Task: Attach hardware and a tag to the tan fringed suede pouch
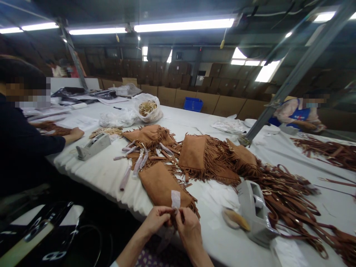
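The left hand [156, 221] and the right hand [189, 227] meet at the near edge of the white-covered table [178, 118], thumbs and forefingers drawn narrow, tips almost together. The fingertips hide whatever lies between them, so I cannot tell whether either pinch closes on anything; a brown bit seems to show below the left hand's fingers, though the blur makes that uncertain. Just above them, a flat tan suede pouch with brown fringe [159, 182] lies on the table, its near end partly covered by the hands. A small white slip [175, 199] rests on it; any print is too faint to read.

Beyond lie more fringed tan pouches [191, 151], overlapping so that their number is unclear. To the right, a grey tape dispenser [251, 211] partly hides a tangle of brown leather straps [296, 211], which runs out of view. At far left, a dark-sleeved co-worker [25, 137] is cut off by the frame.
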{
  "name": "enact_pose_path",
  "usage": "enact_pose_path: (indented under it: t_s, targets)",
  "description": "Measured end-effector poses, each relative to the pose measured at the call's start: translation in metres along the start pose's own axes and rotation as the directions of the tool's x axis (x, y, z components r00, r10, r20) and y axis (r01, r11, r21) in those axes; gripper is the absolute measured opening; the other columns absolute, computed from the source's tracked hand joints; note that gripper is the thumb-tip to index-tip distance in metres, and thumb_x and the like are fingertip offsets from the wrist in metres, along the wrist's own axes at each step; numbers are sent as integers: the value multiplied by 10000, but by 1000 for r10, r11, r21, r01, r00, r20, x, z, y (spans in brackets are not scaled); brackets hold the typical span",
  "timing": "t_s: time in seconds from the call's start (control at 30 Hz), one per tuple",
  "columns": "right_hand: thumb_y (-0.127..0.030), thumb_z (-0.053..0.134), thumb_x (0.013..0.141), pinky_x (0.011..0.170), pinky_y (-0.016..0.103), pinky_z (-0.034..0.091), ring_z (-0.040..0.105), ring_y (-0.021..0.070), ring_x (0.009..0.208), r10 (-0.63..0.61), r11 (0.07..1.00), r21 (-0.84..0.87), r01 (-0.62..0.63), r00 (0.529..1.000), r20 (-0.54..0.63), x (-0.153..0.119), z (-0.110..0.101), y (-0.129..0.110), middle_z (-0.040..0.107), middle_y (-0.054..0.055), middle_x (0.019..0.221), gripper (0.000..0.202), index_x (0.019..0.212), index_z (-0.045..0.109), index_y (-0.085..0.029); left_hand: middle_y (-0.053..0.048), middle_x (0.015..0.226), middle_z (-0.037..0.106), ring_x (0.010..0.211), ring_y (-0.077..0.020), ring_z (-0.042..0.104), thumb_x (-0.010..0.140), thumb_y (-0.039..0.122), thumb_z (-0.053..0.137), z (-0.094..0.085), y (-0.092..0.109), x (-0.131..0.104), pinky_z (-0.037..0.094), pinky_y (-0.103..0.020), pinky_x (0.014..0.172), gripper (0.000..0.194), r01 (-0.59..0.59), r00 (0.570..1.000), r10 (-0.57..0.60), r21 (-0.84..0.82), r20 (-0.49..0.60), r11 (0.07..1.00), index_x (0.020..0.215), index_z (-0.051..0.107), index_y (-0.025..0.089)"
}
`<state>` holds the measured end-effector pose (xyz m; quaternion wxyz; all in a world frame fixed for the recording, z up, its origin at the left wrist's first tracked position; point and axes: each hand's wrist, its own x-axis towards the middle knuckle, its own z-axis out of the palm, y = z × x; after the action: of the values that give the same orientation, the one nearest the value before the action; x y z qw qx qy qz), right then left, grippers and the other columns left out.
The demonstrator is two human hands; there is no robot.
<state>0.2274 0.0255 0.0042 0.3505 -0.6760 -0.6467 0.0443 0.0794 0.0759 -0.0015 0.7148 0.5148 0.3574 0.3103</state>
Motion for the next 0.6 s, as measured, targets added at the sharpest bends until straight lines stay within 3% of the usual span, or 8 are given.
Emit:
enact_pose_path:
  t_s: [0.13,0.27,0.4,0.47,0.6]
  targets:
    - [-244,493,896,654,315,334,520,183,652,-232,965,-149,216,968,-99,-3,1,4,587,39,662,179,751,583,-190,12,549,589,499,-100,466,636,182,494,2,-2,3,355,-237,545,303,-16,1000,17,32,-22,999,821,720,103]
    - [-214,466,912,655,309,340,507,172,640,-289,947,-197,253,940,-183,-2,4,4,562,27,654,184,770,576,-176,20,526,575,480,-96,445,616,159,470,5,-2,4,337,-234,524,293,-24,999,28,76,-46,997,779,708,108]
    - [-174,431,918,622,307,321,487,167,609,-372,910,-258,325,915,-157,-5,9,2,544,18,622,231,723,554,-183,15,542,578,511,-105,477,651,173,490,4,-2,2,362,-238,549,184,-15,998,18,57,-56,998,716,652,118]
    - [-155,412,921,620,306,323,486,167,606,-406,896,-256,364,903,-139,-8,11,0,542,13,609,258,702,544,-188,17,549,589,526,-115,497,672,188,521,2,-5,1,385,-247,570,149,-4,996,9,55,-84,998,770,616,128]
    - [-174,409,926,639,306,368,527,173,637,-391,915,-149,376,916,-91,-14,13,-3,581,22,632,277,700,568,-195,64,563,554,546,-110,500,695,207,609,-1,-10,-1,391,-236,588,291,-30,995,29,-11,-98,999,972,539,156]
